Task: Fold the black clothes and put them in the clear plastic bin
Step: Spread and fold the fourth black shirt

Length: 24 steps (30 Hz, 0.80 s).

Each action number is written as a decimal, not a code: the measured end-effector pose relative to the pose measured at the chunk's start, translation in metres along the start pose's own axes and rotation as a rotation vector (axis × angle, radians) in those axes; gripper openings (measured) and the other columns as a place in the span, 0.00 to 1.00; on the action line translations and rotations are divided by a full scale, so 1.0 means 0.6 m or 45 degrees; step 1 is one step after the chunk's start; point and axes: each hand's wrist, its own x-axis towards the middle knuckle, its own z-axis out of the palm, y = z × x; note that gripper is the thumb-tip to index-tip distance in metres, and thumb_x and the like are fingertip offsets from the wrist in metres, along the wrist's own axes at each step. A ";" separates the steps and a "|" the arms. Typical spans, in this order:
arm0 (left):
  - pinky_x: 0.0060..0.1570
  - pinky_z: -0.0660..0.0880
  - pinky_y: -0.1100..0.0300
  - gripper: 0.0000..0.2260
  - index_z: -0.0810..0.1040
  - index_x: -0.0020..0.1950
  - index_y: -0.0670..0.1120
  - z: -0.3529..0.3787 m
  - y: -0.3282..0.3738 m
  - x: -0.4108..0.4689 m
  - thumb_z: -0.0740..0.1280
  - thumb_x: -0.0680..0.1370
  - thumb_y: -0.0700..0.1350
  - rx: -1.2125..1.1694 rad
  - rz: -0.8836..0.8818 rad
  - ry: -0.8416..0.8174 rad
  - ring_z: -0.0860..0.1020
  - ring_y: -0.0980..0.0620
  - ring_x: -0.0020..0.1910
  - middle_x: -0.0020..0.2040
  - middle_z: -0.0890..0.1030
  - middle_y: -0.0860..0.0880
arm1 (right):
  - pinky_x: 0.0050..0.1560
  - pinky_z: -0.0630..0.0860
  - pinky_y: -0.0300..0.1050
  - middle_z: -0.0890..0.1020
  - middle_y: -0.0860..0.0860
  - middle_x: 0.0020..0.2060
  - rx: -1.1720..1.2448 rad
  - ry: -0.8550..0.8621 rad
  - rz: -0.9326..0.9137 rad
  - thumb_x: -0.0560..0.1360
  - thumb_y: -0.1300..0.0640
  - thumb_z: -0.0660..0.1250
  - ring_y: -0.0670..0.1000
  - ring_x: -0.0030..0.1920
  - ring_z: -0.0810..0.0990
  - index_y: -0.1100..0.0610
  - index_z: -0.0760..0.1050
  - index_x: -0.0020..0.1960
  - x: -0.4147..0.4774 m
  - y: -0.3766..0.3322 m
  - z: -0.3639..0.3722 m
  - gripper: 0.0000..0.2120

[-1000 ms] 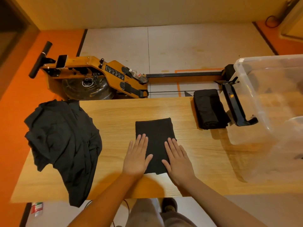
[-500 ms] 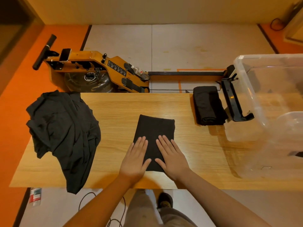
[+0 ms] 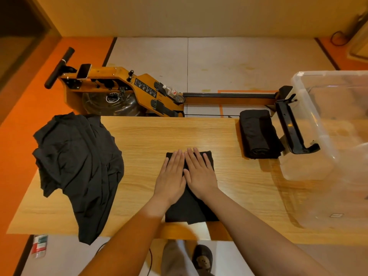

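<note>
The left hand and the right hand lie palm down, side by side, fingers straight and held together, pointing away from the body. Their inner edges touch, thumb against thumb. Both bare forearms stretch forward, converging from the bottom of the view toward the wrists.

Wooden table: crumpled black garment left, folded black cloth centre, folded black bundle beside clear plastic bin right.
</note>
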 end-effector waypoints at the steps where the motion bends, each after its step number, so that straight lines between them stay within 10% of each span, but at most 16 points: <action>1: 0.75 0.42 0.53 0.29 0.47 0.78 0.43 0.007 -0.006 0.005 0.40 0.79 0.53 0.033 0.025 -0.003 0.45 0.51 0.78 0.80 0.50 0.46 | 0.73 0.49 0.51 0.68 0.54 0.73 -0.027 0.011 0.003 0.80 0.47 0.47 0.53 0.75 0.60 0.58 0.65 0.74 0.004 0.007 0.008 0.27; 5: 0.74 0.46 0.49 0.29 0.58 0.78 0.45 0.014 -0.018 0.006 0.47 0.78 0.56 0.007 -0.039 0.031 0.53 0.49 0.78 0.78 0.58 0.47 | 0.74 0.44 0.51 0.59 0.52 0.76 0.007 0.024 0.044 0.80 0.43 0.43 0.52 0.77 0.55 0.55 0.58 0.77 -0.001 0.046 0.018 0.30; 12: 0.76 0.37 0.54 0.33 0.38 0.78 0.45 -0.002 -0.034 -0.011 0.41 0.80 0.61 -0.102 -0.323 -0.029 0.39 0.52 0.78 0.80 0.41 0.48 | 0.74 0.32 0.47 0.38 0.49 0.78 0.049 -0.043 0.227 0.74 0.37 0.27 0.48 0.75 0.32 0.50 0.32 0.75 -0.020 0.072 -0.020 0.33; 18: 0.74 0.50 0.52 0.31 0.52 0.79 0.44 0.011 0.010 -0.100 0.51 0.81 0.58 -0.070 0.113 0.002 0.50 0.51 0.79 0.80 0.53 0.46 | 0.74 0.49 0.51 0.60 0.52 0.76 0.027 0.089 -0.279 0.80 0.43 0.51 0.51 0.77 0.53 0.56 0.59 0.77 -0.084 0.025 -0.021 0.29; 24: 0.70 0.55 0.51 0.30 0.61 0.77 0.44 0.017 0.022 -0.145 0.53 0.79 0.59 0.055 0.085 -0.103 0.59 0.49 0.77 0.77 0.61 0.46 | 0.71 0.53 0.51 0.63 0.53 0.75 -0.093 -0.088 -0.212 0.79 0.39 0.53 0.50 0.77 0.53 0.56 0.58 0.77 -0.156 0.049 0.017 0.32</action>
